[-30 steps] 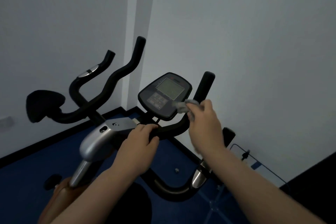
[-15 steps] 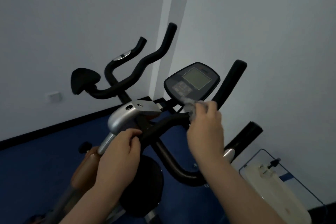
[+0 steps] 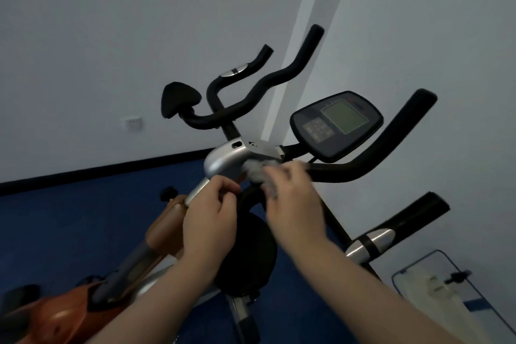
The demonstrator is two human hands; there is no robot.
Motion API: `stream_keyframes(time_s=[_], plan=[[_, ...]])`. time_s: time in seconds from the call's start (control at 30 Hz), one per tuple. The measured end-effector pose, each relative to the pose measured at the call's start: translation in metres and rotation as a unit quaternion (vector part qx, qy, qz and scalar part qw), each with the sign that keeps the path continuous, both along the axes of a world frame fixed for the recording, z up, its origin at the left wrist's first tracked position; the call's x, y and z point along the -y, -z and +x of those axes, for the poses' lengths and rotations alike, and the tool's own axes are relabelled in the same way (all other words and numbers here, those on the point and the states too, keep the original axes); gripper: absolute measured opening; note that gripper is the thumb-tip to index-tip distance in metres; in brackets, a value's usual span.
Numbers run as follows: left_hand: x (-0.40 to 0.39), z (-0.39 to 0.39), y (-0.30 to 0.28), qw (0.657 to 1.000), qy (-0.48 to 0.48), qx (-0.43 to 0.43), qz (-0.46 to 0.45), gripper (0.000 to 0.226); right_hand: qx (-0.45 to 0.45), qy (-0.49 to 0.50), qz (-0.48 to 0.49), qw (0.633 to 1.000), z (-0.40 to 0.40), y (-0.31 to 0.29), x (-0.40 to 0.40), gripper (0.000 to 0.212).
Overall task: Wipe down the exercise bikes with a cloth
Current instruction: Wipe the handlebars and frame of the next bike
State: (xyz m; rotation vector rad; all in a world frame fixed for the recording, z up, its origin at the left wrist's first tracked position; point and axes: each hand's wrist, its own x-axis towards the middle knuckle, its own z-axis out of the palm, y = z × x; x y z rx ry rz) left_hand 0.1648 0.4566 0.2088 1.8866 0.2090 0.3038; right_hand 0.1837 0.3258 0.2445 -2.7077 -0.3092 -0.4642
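Note:
An exercise bike with black handlebars (image 3: 371, 159), a silver stem cover (image 3: 226, 159) and an oval console (image 3: 336, 124) fills the middle of the head view. My right hand (image 3: 296, 204) is shut on a small grey cloth (image 3: 255, 169) and presses it against the underside of the silver stem cover, just left of the console. My left hand (image 3: 209, 218) is closed around the silver post right below that cover. The black seat (image 3: 248, 254) shows between my forearms. The bike's orange body (image 3: 64, 313) runs to the lower left.
A second set of black handlebars (image 3: 268, 84) with a black pad (image 3: 178, 100) stands behind, near the white wall. A wall socket (image 3: 133, 123) is at the left. A wire-framed white object (image 3: 446, 290) lies on the blue floor at lower right.
My right hand has carried the cloth left, from the handlebar beside the console to the silver stem cover. My left hand has slid from the handlebar down to the post. The view has shifted.

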Motion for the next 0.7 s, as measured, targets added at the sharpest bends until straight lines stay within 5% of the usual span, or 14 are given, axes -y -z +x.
stream_keyframes(time_s=[0.13,0.33,0.57,0.7], plan=[[0.001,-0.004,-0.001,1.0,-0.01,-0.012,-0.015,0.021,-0.156,-0.191,0.131,0.96,0.018,-0.028,0.038,0.031],[0.017,-0.01,-0.012,0.994,-0.01,0.064,0.085,0.018,-0.053,-0.126,0.056,0.989,-0.018,-0.006,0.036,0.033],[0.03,-0.011,-0.017,0.974,-0.025,0.105,0.2,0.017,-0.16,-0.118,0.029,0.98,-0.043,-0.015,0.081,0.022],[0.032,-0.008,-0.012,0.957,-0.035,0.109,0.265,0.013,-0.105,-0.046,0.072,0.991,-0.028,-0.008,0.039,0.027]])
